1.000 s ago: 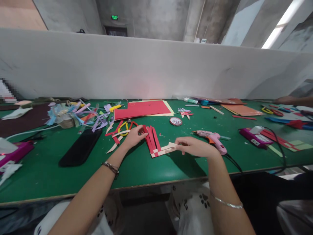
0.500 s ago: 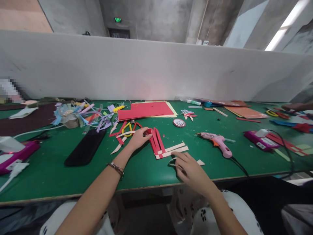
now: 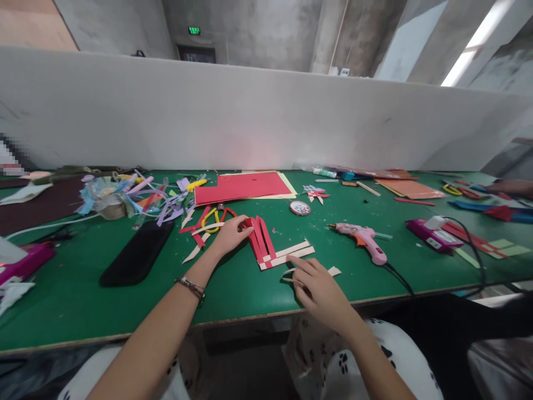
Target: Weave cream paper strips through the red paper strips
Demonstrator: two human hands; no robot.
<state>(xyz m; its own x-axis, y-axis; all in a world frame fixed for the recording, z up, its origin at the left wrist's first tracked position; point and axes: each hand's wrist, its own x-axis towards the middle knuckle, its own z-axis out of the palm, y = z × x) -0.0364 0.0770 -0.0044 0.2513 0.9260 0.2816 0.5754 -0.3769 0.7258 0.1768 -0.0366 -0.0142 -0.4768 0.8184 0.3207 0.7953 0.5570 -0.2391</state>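
My left hand (image 3: 234, 233) is closed on the far ends of the red strips (image 3: 261, 239), which are woven at their near end with cream strips (image 3: 295, 253) that run off to the right. My right hand (image 3: 316, 286) rests at the lower cream strip, its index fingertip touching it. A loose cream strip (image 3: 334, 271) passes under that hand and curls out on its left, held between the fingers. The woven corner lies flat on the green table (image 3: 233, 294).
A pink glue gun (image 3: 364, 239) lies to the right, a black phone (image 3: 137, 253) to the left. Red sheets (image 3: 254, 186), a pin dish (image 3: 300, 208), scissors (image 3: 213, 222) and paper scraps (image 3: 177, 203) lie farther back. Another person's hand (image 3: 514, 188) is at the far right.
The whole view has shifted slightly, so things appear a little farther left. Both hands keep nearly the same places at the woven strips.
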